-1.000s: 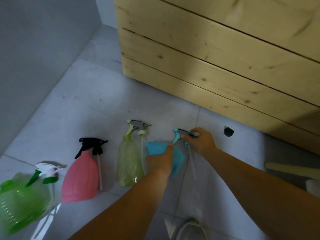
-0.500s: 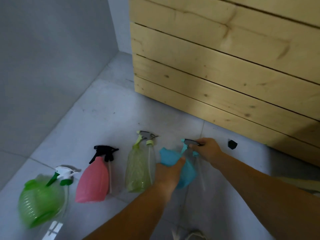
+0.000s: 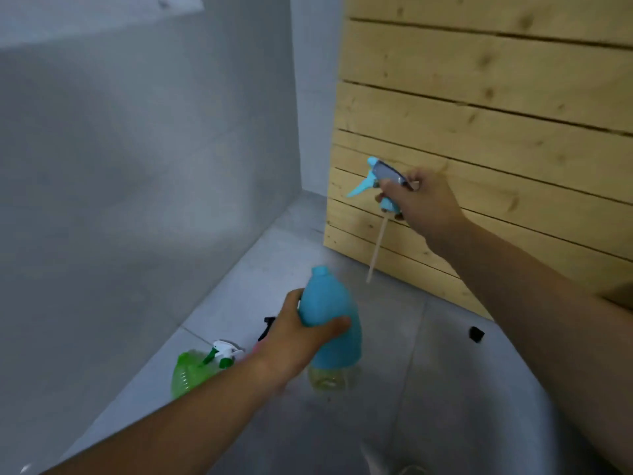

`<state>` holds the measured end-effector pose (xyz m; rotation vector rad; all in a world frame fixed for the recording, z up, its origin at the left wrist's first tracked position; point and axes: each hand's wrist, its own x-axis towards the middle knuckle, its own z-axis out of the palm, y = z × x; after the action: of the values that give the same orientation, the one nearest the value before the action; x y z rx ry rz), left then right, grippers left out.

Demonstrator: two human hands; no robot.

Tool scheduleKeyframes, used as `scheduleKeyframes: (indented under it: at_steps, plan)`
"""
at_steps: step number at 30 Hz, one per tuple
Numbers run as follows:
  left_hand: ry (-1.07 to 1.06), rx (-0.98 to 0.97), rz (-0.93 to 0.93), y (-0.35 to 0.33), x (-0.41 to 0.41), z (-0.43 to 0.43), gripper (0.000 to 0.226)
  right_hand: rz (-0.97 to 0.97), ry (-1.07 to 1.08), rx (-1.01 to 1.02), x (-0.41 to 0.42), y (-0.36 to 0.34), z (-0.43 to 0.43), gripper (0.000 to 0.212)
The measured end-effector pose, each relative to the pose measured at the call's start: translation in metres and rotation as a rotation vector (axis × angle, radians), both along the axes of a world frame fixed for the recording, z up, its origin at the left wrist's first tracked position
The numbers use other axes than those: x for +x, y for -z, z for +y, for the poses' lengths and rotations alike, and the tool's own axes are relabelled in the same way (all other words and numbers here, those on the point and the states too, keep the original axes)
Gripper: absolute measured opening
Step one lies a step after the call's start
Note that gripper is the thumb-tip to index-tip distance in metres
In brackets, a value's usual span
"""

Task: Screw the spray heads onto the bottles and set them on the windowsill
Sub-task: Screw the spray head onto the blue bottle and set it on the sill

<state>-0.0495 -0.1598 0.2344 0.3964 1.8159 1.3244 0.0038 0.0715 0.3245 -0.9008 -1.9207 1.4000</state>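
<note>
Blue bottle [image 3: 334, 320]; blue-and-grey spray head [image 3: 380, 180]; green bottle [image 3: 191, 373]

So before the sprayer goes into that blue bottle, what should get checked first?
1. Left hand holds the bottle firmly: ok.
2. Bottle neck open and pointing up: ok, a little tilted.
3. Right hand has a grip on the spray head: ok.
4. Dip tube lined up over the neck: not ok, it hangs to the right of the opening.
5. Tube straight, not kinked: ok.
6. Threads clean: cannot tell.
</note>
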Motion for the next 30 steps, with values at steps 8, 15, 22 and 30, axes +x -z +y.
scheduleKeyframes:
  at_steps: [8, 15, 22, 30]
  plan:
    - [0.018, 0.096, 0.182, -0.081, -0.005, -0.090, 0.062, 0.327, -0.119, -0.155, -0.013, -0.105, -0.100, 0.021]
    - [-0.029, 0.168, 0.249, -0.108, 0.003, -0.136, 0.064, 0.296, -0.209, -0.124, -0.018, -0.117, -0.167, 0.012]
    - [-0.041, 0.218, 0.283, -0.120, -0.003, -0.154, 0.067, 0.094, -0.426, -0.097, -0.028, -0.089, -0.196, 0.035]
    - [0.003, 0.206, 0.288, -0.131, -0.019, -0.163, 0.057, -0.007, -0.706, -0.050, -0.032, -0.074, -0.194, 0.031]
